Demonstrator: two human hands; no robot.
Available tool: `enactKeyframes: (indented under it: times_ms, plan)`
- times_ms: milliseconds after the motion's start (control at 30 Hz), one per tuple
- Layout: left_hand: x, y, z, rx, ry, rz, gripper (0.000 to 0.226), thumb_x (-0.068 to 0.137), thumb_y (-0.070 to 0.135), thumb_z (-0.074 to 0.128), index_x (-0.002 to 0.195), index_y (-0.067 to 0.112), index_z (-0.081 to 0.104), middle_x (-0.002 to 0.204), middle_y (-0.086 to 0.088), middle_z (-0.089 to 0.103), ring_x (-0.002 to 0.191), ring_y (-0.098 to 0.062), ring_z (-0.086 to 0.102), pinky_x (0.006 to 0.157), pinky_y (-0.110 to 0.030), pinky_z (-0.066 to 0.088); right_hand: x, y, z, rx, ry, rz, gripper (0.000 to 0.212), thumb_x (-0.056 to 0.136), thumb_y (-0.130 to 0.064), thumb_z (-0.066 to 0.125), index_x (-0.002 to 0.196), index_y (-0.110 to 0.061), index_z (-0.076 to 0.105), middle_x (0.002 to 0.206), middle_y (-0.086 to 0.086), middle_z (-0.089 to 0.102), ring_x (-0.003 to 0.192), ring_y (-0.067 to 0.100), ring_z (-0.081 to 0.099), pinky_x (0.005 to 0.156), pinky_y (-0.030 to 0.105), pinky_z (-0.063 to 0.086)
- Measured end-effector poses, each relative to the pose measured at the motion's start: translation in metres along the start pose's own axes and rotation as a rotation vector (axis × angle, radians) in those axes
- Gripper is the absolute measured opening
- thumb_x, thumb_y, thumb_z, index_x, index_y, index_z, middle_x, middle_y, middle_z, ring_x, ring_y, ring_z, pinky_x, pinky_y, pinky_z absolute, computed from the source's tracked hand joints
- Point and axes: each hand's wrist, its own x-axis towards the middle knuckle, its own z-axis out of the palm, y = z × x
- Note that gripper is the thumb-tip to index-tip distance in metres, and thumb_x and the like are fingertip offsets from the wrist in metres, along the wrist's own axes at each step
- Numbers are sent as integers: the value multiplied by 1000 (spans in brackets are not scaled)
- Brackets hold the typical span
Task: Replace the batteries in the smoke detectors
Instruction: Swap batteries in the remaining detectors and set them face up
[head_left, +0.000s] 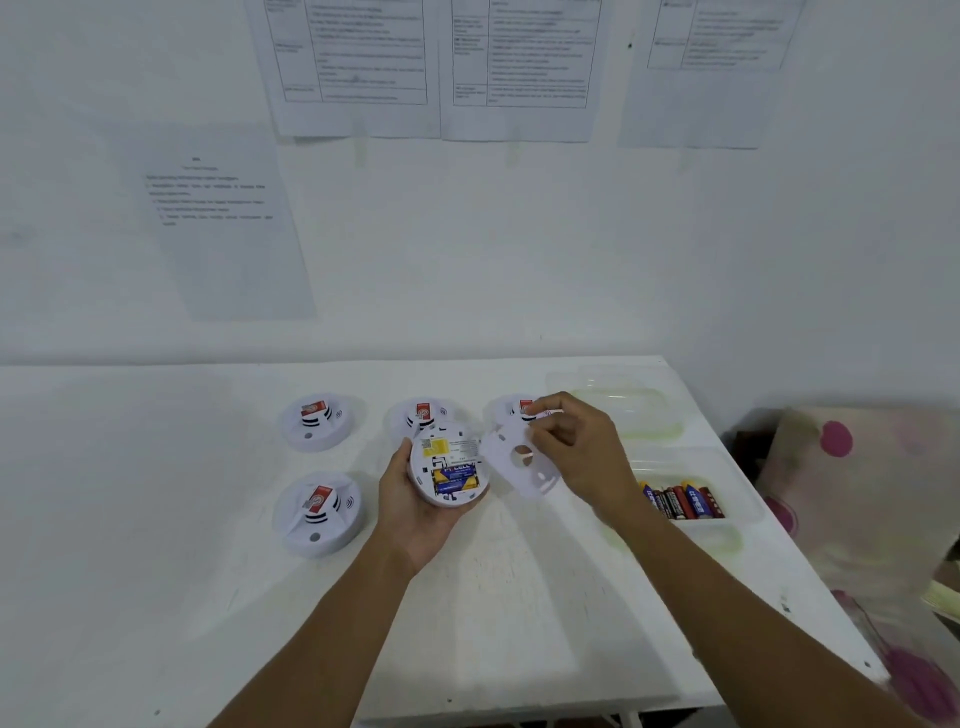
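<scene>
White table (156, 519): clear tray (737, 512) holds batteries (683, 501); left hand (415, 512) cradles detector (449, 465), right hand (576, 449) pinches cover (511, 465).

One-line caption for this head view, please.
Left hand holds an opened smoke detector with batteries showing; right hand holds its removed back plate.

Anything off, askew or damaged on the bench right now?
Nothing stands out. The left hand holds an opened smoke detector with batteries seated in its bay; the right hand holds its removed backplate, as expected mid-swap. Four other detectors sit flat on the table; loose batteries stay inside their clear tray.
</scene>
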Motion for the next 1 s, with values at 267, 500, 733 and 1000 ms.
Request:
enactKeyframes:
  times_ms: [267,500,733,1000]
  plan:
    - [-1,-22,26,29,-51,-46,52,100,47,39,135,12,57,133,-18,61,121,-34,56,108,-51,38,-13,3,53,23,270,39,13,84,-5,68,83,-18,72,79,-13,71,74,3,63,67,12,47]
    - [4,-26,27,23,-62,-79,54,98,48,40,137,15,56,131,-18,62,114,-34,59,87,-47,56,-9,14,57,-207,307,-87,9,83,-12,71,88,-19,74,88,-10,70,77,3,65,72,19,52]
    - [6,-22,25,0,-20,-78,52,100,48,39,131,12,61,123,-15,67,107,-29,66,90,-40,54,-13,27,60,-679,193,-272,33,85,-46,56,108,-26,71,108,-8,63,104,11,54,82,30,45]
    - [9,-22,24,50,-1,-60,56,100,49,35,102,13,79,116,-14,71,100,-27,71,103,-40,45,-12,21,54,-692,113,-235,49,75,-57,62,113,-26,66,112,-4,60,103,15,58,79,28,50]
